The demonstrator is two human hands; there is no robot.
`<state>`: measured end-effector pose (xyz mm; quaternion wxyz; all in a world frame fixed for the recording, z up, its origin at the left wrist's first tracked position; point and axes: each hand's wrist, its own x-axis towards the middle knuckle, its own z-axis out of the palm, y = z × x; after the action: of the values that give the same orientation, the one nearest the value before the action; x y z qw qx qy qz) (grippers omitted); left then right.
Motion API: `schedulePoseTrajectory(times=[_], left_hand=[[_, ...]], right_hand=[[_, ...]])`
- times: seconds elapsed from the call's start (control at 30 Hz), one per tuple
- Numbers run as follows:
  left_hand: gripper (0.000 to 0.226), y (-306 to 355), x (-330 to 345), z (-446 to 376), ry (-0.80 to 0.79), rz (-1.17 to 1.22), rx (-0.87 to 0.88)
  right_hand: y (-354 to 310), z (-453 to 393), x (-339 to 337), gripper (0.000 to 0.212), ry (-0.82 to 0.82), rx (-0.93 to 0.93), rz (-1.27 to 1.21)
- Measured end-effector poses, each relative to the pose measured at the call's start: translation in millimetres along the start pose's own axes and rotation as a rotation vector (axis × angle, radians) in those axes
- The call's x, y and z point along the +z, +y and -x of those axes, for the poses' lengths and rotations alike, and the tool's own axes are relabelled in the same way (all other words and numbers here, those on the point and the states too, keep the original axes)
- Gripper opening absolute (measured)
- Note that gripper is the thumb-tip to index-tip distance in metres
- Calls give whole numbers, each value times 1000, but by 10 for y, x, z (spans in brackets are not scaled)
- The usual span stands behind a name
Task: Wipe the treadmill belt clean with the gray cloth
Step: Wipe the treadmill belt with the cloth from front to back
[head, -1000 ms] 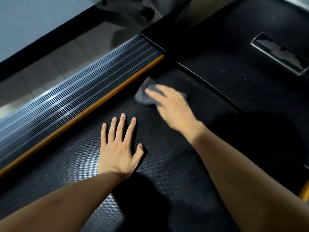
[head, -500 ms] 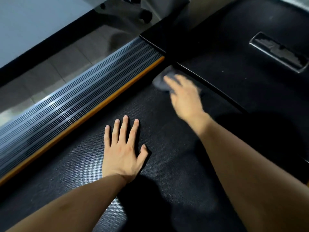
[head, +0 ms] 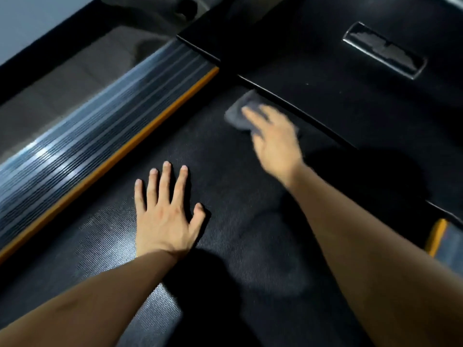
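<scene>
The black textured treadmill belt [head: 225,246] fills the middle of the view. My right hand [head: 275,144] lies on top of the crumpled gray cloth [head: 238,113], pressing it flat on the belt close to the black front cover's edge; the hand is blurred by motion. Most of the cloth is hidden under the fingers. My left hand [head: 165,216] rests flat on the belt with fingers spread, nearer to me and to the left of the cloth.
A ribbed metal side rail [head: 95,126] with an orange strip [head: 120,159] runs along the belt's left. The black motor cover [head: 350,96] with a worn label plate [head: 383,50] lies beyond. Another orange rail end [head: 438,236] shows at right.
My right hand swept the cloth up the belt toward the front cover, and now it sits slightly back from that edge. The left hand stayed flat in place.
</scene>
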<state>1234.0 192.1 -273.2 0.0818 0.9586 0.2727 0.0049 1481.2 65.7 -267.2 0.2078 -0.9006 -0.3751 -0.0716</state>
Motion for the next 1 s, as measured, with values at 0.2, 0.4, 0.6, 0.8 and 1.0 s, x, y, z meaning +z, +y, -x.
schedulePoseTrajectory(times=[0.2,0.4,0.6,0.8,1.0], left_hand=[[79,-1,14,23,23,4,-2],[79,-8,5,29,17,-5,0],[78,11,1,26,9,2,-6],[78,8,-6,13,15,-3,-9],[76,29,-11,21,15,12,-4]], right_hand=[[-439,515,-23,55,-42,-73,-20],[-157,749,-191,55,-73,-187,-58],[260,679,-350,48,95,135,-2],[-432,1348,-349,58,-197,-189,-145],[692,1017,-662,54,54,259,16]])
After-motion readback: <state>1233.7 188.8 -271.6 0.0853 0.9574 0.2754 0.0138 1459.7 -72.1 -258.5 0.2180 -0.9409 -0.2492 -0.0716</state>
